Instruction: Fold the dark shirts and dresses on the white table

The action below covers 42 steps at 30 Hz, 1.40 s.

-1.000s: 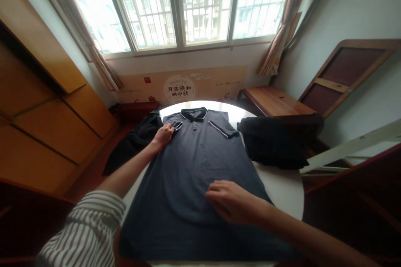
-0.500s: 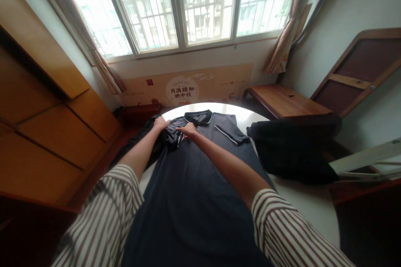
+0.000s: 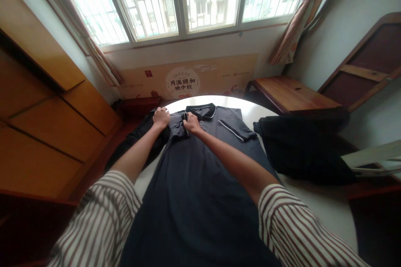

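A dark grey polo shirt (image 3: pixel 200 175) lies front up on a round white table (image 3: pixel 322 200), its black collar (image 3: pixel 205 111) at the far edge. The right-side sleeve (image 3: pixel 232 129), edged in white, is folded in over the chest. My left hand (image 3: pixel 161 117) is closed on the shirt at its left shoulder edge. Near the collar and buttons, my right hand (image 3: pixel 191 123) is closed around the white-edged cuff of the left-side sleeve. Between the two hands the sleeve cloth is stretched across the shirt. My fingertips are partly hidden.
Black folded cloth (image 3: pixel 297 148) lies on the table's right side, and more black cloth (image 3: pixel 138 146) is at the left. Behind the table stand a wooden side table (image 3: pixel 297 91) and a window wall. Wooden cabinets (image 3: pixel 56 125) rise at the left.
My right hand has closed on the sleeve's cuff, and the bunched sleeve now lies flatter, drawn toward the buttons. My left hand stays at the shoulder edge. The view has shifted slightly.
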Motion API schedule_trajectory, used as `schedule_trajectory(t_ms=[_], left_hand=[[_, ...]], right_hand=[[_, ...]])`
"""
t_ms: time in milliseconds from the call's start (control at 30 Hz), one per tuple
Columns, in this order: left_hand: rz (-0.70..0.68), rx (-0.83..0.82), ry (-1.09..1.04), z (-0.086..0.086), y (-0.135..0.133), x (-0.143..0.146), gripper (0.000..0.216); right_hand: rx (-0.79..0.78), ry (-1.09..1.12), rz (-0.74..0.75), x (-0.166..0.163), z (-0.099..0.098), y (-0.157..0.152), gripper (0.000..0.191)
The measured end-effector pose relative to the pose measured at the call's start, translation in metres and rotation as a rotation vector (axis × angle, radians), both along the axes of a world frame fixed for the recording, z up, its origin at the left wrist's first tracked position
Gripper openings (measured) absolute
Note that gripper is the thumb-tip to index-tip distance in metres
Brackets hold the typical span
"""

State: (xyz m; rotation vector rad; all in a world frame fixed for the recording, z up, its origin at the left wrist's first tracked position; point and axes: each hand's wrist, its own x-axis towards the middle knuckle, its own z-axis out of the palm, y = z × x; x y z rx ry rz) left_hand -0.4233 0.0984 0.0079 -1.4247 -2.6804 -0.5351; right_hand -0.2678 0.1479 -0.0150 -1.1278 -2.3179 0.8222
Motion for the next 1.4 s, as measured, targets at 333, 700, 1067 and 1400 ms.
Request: schedule_trajectory(t_ms=[333,700,1067,1400], left_hand=[[-0.429,-0.245,0.348,-0.025,-0.098,0.052,0.068],[-0.4,-0.267,0.457,-0.04,-0.07,0.018,0.064],[-0.643,-0.135,0.36,-0.018,-0.14,0.057,0.052],[-1.144,-0.152,0.355,-0.046,-0.389,0.106,0.073]], right_hand=[[0.305,-0.147,0.573,0.134,-0.01,-0.114,0.036],[0.098,-0.216,0.665,0.273,-0.016,-0.203,0.063],[0.35,-0.29,0.469,0.424,-0.041,-0.249,0.076],[0.62,-0.119,0.395,0.469,-0.057,-0.253,0.065]])
